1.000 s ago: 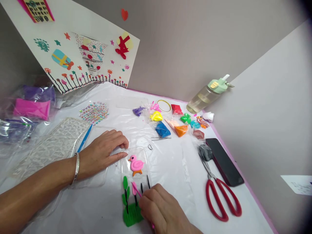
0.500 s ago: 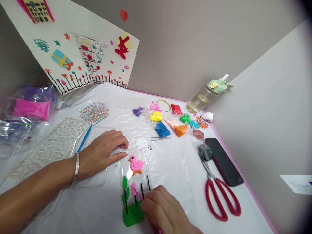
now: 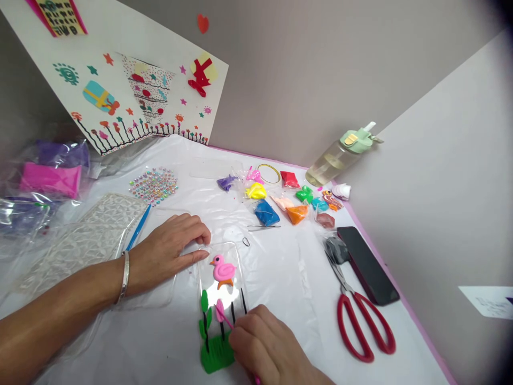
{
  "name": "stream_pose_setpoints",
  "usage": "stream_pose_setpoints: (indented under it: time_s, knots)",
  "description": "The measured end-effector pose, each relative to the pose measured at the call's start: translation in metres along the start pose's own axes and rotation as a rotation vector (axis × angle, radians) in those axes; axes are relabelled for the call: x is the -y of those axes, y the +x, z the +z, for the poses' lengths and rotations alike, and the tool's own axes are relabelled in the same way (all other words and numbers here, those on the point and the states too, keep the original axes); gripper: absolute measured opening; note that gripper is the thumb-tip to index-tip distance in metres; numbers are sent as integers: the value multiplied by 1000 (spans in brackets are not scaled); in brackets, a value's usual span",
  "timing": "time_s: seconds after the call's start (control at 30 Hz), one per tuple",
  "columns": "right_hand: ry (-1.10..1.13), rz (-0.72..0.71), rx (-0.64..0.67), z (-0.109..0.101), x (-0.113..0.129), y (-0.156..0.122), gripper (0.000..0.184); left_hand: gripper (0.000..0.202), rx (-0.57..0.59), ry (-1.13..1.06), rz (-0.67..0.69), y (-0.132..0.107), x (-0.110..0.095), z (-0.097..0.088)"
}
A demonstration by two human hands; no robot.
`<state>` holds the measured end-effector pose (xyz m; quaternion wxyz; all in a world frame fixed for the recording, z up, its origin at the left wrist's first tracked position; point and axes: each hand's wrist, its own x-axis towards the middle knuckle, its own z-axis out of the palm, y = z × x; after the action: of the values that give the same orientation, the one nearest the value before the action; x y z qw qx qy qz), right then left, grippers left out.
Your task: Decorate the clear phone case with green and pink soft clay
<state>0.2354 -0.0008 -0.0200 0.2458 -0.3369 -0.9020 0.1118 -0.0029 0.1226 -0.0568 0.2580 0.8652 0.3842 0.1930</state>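
Observation:
A clear phone case (image 3: 244, 267) lies before me, decorated with a pink clay duck (image 3: 223, 270), green clay grass (image 3: 216, 355), black stems, green leaves and a pink clay petal (image 3: 219, 310). My right hand (image 3: 268, 342) is closed around a thin pink modelling tool (image 3: 227, 321), its tip at the pink petal. My left hand (image 3: 172, 246) rests on the table with thumb and fingers apart, holding nothing; its thumb tip touches the upper left edge of the case. A blue modelling tool (image 3: 138, 229) lies behind the left wrist.
Bagged clay in several colours, including blue (image 3: 267, 213) and orange (image 3: 297, 214), lies at the back. Red-handled scissors (image 3: 363, 326), a black phone (image 3: 368, 266) and a water bottle (image 3: 336, 159) are at right. Loose gems (image 3: 154, 185) and a textured clear sheet (image 3: 86, 240) lie left.
My right hand has shifted very slightly left, and the tool tip stays at the pink petal, which now looks more pointed. My left hand keeps its place.

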Motion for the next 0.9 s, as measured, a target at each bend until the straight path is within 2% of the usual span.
stream_pose_setpoints:
  time_s: [0.13, 0.33, 0.6, 0.9]
  knots:
    - [33, 0, -69, -1, -2, -6, 28, 18, 9, -1, -1, 0, 0, 0]
    - [45, 12, 29, -4, 1, -3, 31, 16, 34, 6, -5, 0, 0, -2]
    - [-64, -41, 72, -2, 3, 3, 38, 18, 23, 6, -3, 1, 1, -1]
    - [57, 5, -36, -2, 1, -5, 31, 16, 40, 10, -11, 0, 0, -3]
